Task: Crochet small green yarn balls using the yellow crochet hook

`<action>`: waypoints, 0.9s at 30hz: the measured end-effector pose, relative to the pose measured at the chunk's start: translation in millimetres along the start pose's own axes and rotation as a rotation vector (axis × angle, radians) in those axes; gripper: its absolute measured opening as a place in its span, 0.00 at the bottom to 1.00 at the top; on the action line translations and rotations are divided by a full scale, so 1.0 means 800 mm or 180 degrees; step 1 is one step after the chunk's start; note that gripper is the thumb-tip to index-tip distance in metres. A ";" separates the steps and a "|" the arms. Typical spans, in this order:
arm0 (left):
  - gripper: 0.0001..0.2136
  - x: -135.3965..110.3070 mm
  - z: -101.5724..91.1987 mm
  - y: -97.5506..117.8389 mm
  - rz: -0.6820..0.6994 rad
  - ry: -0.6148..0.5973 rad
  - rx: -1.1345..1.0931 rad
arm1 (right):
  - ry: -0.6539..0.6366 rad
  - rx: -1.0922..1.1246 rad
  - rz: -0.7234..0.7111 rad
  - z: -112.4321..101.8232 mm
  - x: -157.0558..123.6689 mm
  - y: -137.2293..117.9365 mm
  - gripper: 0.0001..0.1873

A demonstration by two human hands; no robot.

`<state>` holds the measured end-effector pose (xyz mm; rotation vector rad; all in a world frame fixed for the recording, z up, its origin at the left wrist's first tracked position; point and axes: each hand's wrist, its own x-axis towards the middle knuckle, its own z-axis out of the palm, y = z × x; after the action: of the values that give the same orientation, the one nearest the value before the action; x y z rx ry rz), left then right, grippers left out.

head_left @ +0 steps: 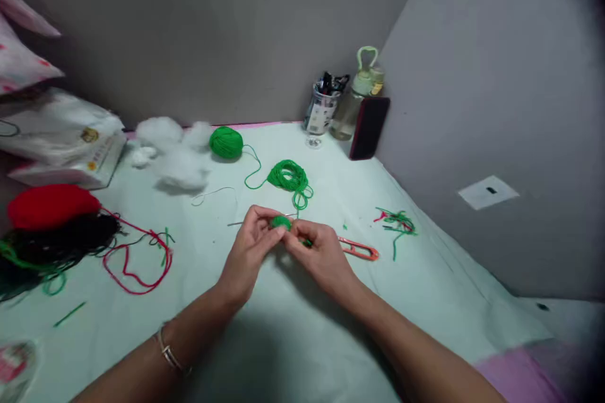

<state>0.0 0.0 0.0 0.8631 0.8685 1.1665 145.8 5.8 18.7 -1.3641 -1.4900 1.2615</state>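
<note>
My left hand (243, 252) is closed, thumb and fingers pinching a small round green yarn piece (282, 222). My right hand (324, 255) is closed on the other side of the same piece. A bit of green shows among its curled fingers; the rest is hidden. Just behind my hands lies a thin metal rod (235, 223), partly covered by my left hand. Beyond them is a loose coil of green yarn (289, 175), its strand running to a green yarn ball (227, 142). Beside my right hand lies an orange slotted tool (362, 250), one end hidden.
White stuffing (182, 167) and red yarn (54, 204) are at the left, with black yarn (80, 236) in front. Yarn scraps (399, 221) lie right. A phone (370, 128), bottle (347, 110) and pen cup (321, 112) stand by the walls.
</note>
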 end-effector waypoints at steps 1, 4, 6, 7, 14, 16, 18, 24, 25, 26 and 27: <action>0.09 0.002 -0.001 -0.001 0.0004 -0.0013 -0.0005 | -0.0011 0.0032 0.0011 -0.002 0.002 -0.002 0.20; 0.10 0.008 -0.003 -0.002 0.0021 -0.0049 -0.0013 | -0.0113 0.0114 0.0024 -0.009 0.008 -0.006 0.19; 0.10 0.011 -0.004 -0.003 0.0036 -0.0075 -0.0015 | -0.0259 0.0168 0.0020 -0.014 0.011 -0.007 0.18; 0.10 0.013 -0.004 -0.004 0.0041 -0.0084 -0.0012 | -0.0329 0.0183 0.0009 -0.016 0.011 -0.008 0.17; 0.07 0.012 -0.005 -0.003 0.0082 0.0125 0.0183 | -0.0361 -0.0740 -0.0590 -0.002 -0.012 -0.009 0.11; 0.06 0.011 -0.005 -0.003 0.0132 0.0205 0.0269 | -0.0353 -0.0799 -0.0588 0.004 -0.015 -0.008 0.11; 0.07 0.011 -0.004 -0.003 0.0195 0.0261 0.0321 | -0.0403 -0.0329 -0.0313 0.005 -0.011 -0.005 0.14; 0.10 0.010 -0.002 -0.004 0.0332 0.0196 0.0287 | -0.0479 0.0438 0.0153 -0.005 0.010 0.005 0.22; 0.10 0.009 -0.002 -0.003 0.0330 0.0167 0.0270 | -0.0453 0.0484 0.0186 -0.005 0.011 0.005 0.22; 0.10 0.008 -0.001 -0.002 0.0310 0.0134 0.0245 | -0.0422 0.0521 0.0211 -0.006 0.011 0.005 0.22; 0.08 0.007 0.000 -0.001 0.0274 0.0102 0.0210 | -0.0396 0.0547 0.0230 -0.006 0.010 0.005 0.22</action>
<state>0.8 5.4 -1.2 0.9456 0.9074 1.2348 149.8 14.1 15.4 -1.2557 -1.3890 1.5078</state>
